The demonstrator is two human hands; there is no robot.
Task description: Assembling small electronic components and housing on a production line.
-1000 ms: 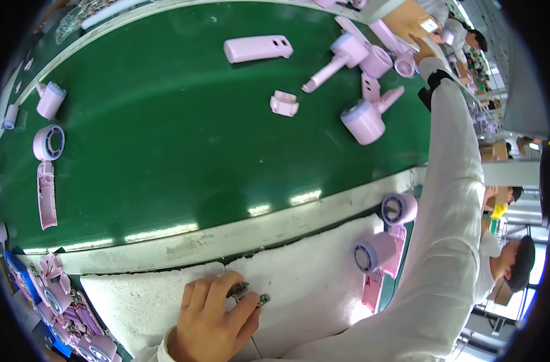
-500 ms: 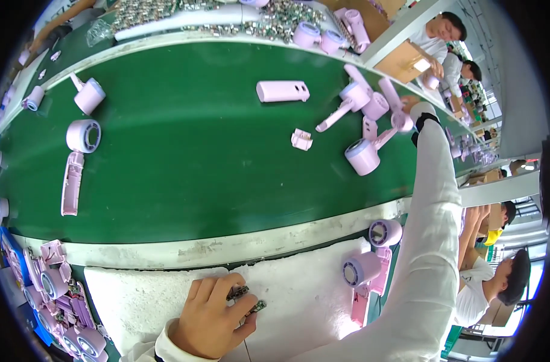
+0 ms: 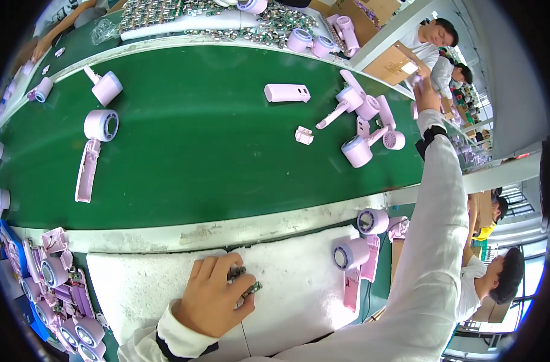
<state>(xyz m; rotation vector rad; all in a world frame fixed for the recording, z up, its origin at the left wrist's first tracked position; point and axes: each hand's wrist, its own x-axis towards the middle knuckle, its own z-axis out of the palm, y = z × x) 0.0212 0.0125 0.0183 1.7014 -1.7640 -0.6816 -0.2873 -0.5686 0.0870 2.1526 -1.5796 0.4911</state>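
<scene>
The left hand (image 3: 211, 301) bends over the white foam sheet (image 3: 305, 271), thumb and fingers pinching small circuit boards (image 3: 251, 290), so covered that I can't count them. At the far right of the green table (image 3: 196, 157), beyond the loose pink fan parts (image 3: 357, 152), the right hand (image 3: 429, 98) is stretched out; its fingertips blend into the clutter, and I can't tell whether they grip anything. Its white sleeve (image 3: 435, 229) hides most of something brown (image 3: 397, 258) near the foam
</scene>
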